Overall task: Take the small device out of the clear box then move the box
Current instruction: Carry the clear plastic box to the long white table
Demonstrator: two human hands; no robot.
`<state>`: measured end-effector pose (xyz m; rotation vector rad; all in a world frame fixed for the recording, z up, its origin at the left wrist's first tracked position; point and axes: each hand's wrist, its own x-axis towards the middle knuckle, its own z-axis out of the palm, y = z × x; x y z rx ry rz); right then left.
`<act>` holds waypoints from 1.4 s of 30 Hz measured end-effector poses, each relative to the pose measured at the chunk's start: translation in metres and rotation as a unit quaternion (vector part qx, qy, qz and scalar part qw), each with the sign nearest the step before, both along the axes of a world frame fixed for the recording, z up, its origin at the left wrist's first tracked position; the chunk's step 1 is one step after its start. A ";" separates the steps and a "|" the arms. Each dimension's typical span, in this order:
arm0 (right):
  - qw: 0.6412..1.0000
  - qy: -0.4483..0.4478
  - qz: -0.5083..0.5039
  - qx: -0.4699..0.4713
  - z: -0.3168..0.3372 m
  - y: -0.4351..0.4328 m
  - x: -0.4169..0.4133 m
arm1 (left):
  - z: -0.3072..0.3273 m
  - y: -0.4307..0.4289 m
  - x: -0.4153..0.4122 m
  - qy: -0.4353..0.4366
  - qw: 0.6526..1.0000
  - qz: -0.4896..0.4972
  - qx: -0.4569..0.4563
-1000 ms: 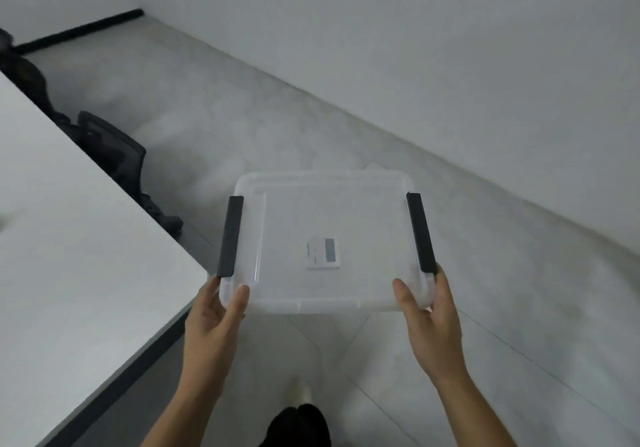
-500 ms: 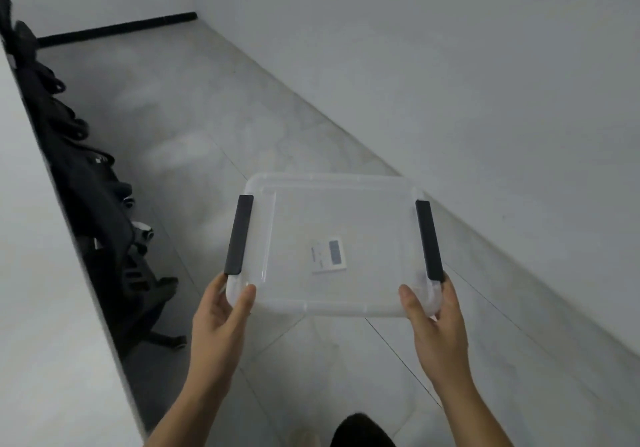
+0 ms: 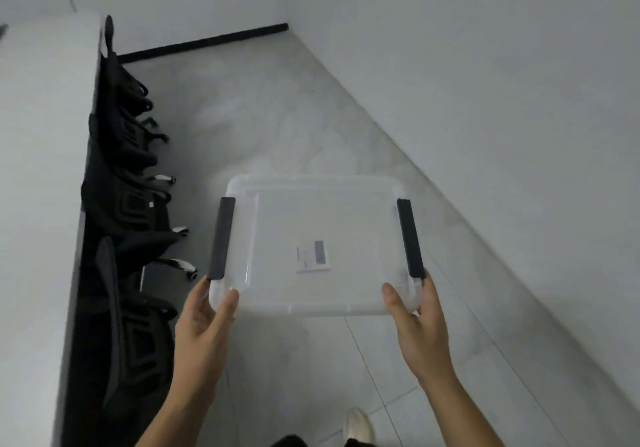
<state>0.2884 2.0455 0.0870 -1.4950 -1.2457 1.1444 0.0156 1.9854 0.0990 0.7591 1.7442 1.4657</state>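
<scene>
Nearest, our left hand [image 3: 207, 318] and right hand [image 3: 414, 322] each clasp a near corner of the lidded clear box [image 3: 313, 246], thumbs on top, probably to carry it level above the floor [image 3: 263, 107]. Beyond our thumbs, a small white item [image 3: 313, 258] shows at its middle; label or device, we cannot tell.

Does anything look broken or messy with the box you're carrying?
Nothing stands out. The clear box is held about level over the floor, left hand and right hand gripping its near corners. Its lid is on, both black latches look closed, and no cracks or spills show. The chairs sit tucked along the table.
</scene>
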 end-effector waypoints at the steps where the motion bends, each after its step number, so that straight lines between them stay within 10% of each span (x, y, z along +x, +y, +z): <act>1: 1.000 0.009 0.021 0.004 0.006 0.026 -0.011 | 0.004 0.013 -0.008 -0.004 1.000 0.011 0.002; 42: 0.971 -0.001 0.238 0.018 0.015 1.196 -0.607 | -0.003 1.066 -0.547 -0.042 0.967 0.251 0.005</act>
